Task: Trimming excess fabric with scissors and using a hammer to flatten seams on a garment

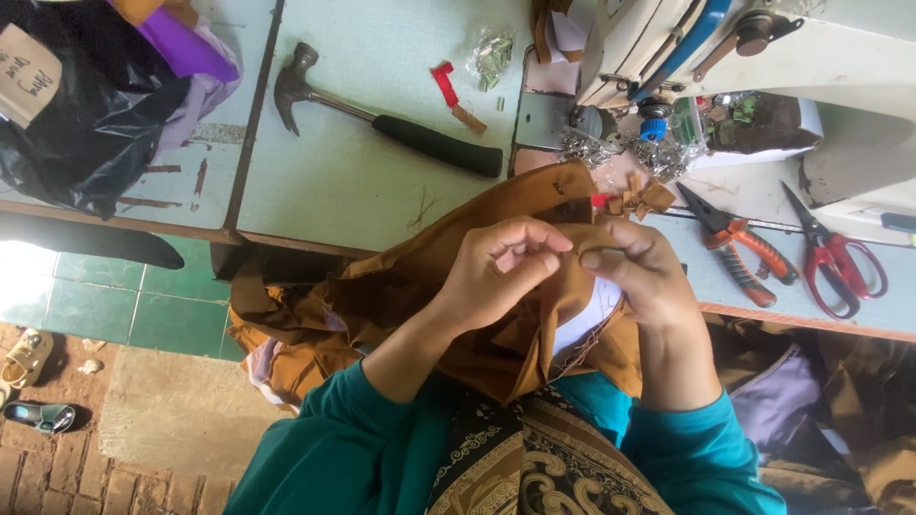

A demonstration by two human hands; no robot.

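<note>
A: So, where is the brown cloth [429, 286]?

B: Dead centre, draped from the counter [363, 181] edge into the lap. The left hand [501, 272] and right hand [639, 277] meet at its top fold, each with fingers pinched together on the cloth.

A: And around them?

B: A hammer [382, 119] at eleven o'clock, a sewing machine [725, 48] at one, orange pliers [744, 248] and red scissors [840, 262] at three

The sewing machine [763, 48] is cut off by the top edge, its needle hidden.
</note>
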